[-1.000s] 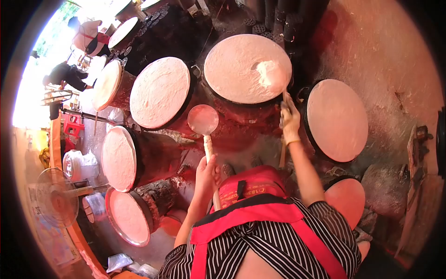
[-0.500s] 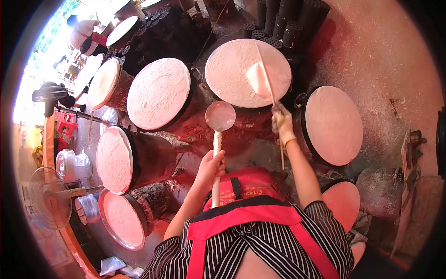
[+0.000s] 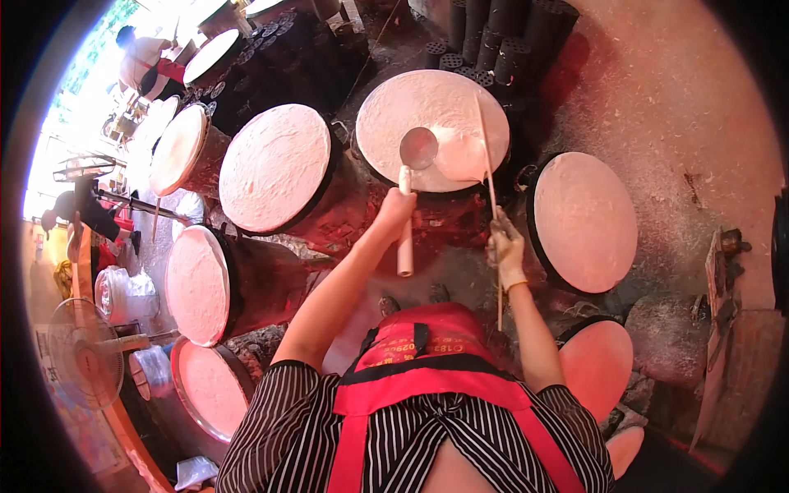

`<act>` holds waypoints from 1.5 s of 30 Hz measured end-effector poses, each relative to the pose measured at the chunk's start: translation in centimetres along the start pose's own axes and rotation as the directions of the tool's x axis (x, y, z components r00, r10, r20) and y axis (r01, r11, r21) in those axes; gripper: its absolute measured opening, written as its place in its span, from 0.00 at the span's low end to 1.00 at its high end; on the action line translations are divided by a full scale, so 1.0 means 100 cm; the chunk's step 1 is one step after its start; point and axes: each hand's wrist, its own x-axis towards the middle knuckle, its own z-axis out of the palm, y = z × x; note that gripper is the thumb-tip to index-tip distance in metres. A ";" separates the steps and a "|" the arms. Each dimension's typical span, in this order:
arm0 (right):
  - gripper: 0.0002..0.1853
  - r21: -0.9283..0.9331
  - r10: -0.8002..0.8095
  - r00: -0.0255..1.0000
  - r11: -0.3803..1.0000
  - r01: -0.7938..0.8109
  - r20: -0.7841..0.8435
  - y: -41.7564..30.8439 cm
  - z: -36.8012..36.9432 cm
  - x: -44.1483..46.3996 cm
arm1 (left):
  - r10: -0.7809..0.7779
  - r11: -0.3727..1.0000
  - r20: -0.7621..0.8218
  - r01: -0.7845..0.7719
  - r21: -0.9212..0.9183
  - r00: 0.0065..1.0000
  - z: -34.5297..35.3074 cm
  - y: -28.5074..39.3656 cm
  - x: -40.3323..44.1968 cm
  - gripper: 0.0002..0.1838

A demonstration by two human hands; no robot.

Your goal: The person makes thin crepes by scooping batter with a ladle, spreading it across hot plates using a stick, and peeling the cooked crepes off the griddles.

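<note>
My left hand (image 3: 396, 209) is closed round the pale handle of a round ladle (image 3: 419, 148), whose bowl is over the pale-coated round griddle (image 3: 394, 103) in front of me. Beside the ladle, a smooth whitish patch (image 3: 460, 156) lies on that griddle's right half. My right hand (image 3: 505, 245), in a glove that looks thin, is closed on a long thin stick (image 3: 486, 148). The stick's upper part crosses the griddle's right side, along the patch's right edge. What its fingers grip lower down is partly hidden.
Coated griddles stand at the left (image 3: 275, 168) and lower left (image 3: 197, 283), with a smoother one (image 3: 585, 222) at the right. Black perforated cylinders (image 3: 514, 57) are stacked behind. A fan (image 3: 86, 353) is at far left; a person (image 3: 144, 66) stands at upper left.
My left hand has moved up and forward, bringing the ladle from in front of the griddle to over it. My right hand has shifted lower, with the stick now at the patch's right edge.
</note>
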 end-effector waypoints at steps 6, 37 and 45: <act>0.17 0.204 0.237 0.913 0.927 -0.315 0.333 0.007 0.042 -0.014 | -0.159 0.772 0.290 0.302 -0.560 0.944 0.035 -0.015 0.043 0.02; 0.22 -0.308 -0.042 0.523 0.767 0.562 0.851 0.071 0.209 -0.039 | -0.213 -0.198 -0.097 -0.140 -0.970 0.972 -0.168 -0.114 -0.353 0.08; 0.12 0.057 0.160 -0.079 0.137 0.989 0.984 0.182 0.474 -0.198 | -0.250 -0.017 -0.561 -0.583 -0.812 0.789 -0.278 -0.188 -0.484 0.08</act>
